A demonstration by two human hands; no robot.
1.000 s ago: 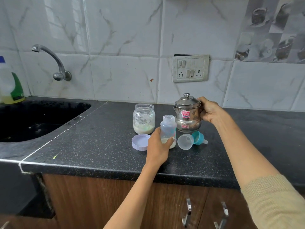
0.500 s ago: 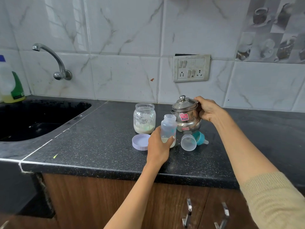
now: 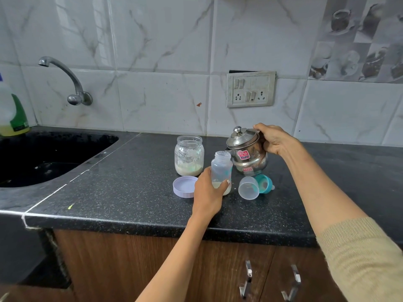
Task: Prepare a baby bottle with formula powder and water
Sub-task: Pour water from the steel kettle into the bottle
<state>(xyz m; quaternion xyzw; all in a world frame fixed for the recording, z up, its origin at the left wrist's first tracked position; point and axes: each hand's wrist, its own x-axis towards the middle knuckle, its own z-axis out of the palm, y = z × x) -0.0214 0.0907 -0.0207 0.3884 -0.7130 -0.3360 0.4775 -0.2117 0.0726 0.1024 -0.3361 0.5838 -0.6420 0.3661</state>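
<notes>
Bottle (image 3: 221,171) is standing upright and uncapped on the counter (image 3: 130,192), a little pale powder sitting at its bottom. I am curling my left hand (image 3: 208,192) round its lower half, thumb lying across the front. My right hand (image 3: 273,139) is gripping the kettle (image 3: 246,154) from its right side, fingers wrapped there and thumb reaching the lid edge; the kettle is tilting left, spout toward the bottle's mouth, and seems lifted just off the counter. I cannot tell whether water is running. Jar (image 3: 189,155) of powder is standing open just left of the bottle, its lid (image 3: 184,186) lying flat in front of it. Cap (image 3: 248,188) and teal nipple ring (image 3: 265,184) are lying on their sides beside the bottle, below the kettle. Sink (image 3: 43,155) is sitting well to the left.
</notes>
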